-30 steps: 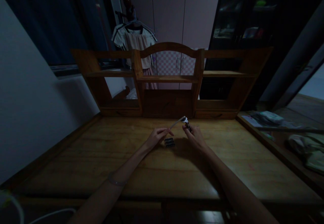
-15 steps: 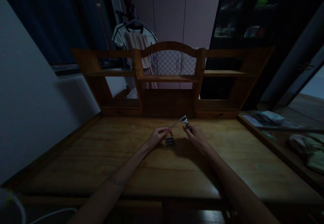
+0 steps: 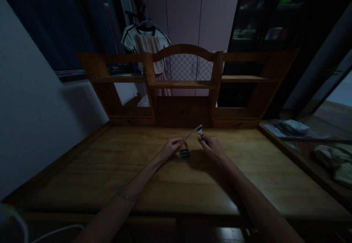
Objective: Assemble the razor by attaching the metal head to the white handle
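Observation:
My left hand (image 3: 173,147) pinches a slim pale stick (image 3: 191,132), shaped like a toothbrush handle, that slants up to the right. Its far end meets the head of a razor (image 3: 201,132); whether bristles are there is too small to tell. Closed around the razor's dark handle is my right hand (image 3: 213,147), which keeps the silvery neck and head pointing up and away from me. Just below my left fingertips, a small dark ridged block (image 3: 184,153), like a stack of razor cartridges, lies on the wooden desk (image 3: 154,191).
A wooden shelf unit (image 3: 183,85) rises along the desk's back edge. To the right, beyond a raised edge, lie a plastic-wrapped bundle (image 3: 297,126) and cloth (image 3: 334,160). A wall (image 3: 49,125) borders the left side. The room is dim.
The razor head and the tip of the pale stick have shifted very slightly left, with my right hand following. My left hand and the dark block stay nearly still.

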A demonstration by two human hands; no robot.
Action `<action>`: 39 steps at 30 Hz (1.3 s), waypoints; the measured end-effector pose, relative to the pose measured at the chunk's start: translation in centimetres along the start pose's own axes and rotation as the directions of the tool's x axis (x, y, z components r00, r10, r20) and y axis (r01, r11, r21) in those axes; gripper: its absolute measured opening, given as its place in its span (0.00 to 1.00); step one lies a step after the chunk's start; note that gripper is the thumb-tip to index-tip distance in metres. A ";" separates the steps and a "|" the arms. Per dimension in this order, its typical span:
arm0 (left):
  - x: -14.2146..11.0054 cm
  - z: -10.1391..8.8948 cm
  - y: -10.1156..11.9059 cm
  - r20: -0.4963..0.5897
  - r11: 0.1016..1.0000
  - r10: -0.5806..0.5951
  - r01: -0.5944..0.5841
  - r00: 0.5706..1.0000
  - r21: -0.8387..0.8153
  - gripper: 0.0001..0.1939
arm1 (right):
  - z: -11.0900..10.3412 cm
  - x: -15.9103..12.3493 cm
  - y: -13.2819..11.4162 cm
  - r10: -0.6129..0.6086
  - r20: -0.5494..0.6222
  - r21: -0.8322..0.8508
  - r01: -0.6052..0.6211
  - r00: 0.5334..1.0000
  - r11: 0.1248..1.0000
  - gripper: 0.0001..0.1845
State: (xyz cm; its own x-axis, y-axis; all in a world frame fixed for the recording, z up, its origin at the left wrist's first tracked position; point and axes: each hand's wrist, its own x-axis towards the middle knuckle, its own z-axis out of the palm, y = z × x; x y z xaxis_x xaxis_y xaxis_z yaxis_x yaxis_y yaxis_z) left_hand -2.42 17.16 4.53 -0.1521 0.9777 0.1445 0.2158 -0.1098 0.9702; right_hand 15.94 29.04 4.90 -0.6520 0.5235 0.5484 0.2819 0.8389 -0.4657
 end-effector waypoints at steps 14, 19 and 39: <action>0.1 0.0 -0.1 -0.007 1.000 -0.001 0.001 1.000 0.005 0.27 | 0.0 -0.2 -0.1 -0.013 0.018 0.022 0.013 1.000 1.000 0.21; 0.1 0.0 -0.2 0.003 0.999 -0.035 0.035 0.999 -0.034 0.26 | 0.4 -0.2 0.1 -0.001 -0.007 0.014 0.001 1.000 1.000 0.21; 0.3 0.0 -1.1 0.064 0.983 -0.097 0.105 0.993 -0.150 0.26 | -0.2 0.3 1.2 0.063 -0.094 0.051 -0.059 0.994 0.997 0.19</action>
State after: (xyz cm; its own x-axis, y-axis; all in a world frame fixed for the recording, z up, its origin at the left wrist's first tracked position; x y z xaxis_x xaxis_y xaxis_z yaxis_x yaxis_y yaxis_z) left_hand -2.68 17.60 3.48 -0.1104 0.9932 0.0375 0.0515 -0.0319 0.9982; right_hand 16.20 30.20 4.61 -0.5636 0.5873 0.5808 0.2835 0.7980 -0.5319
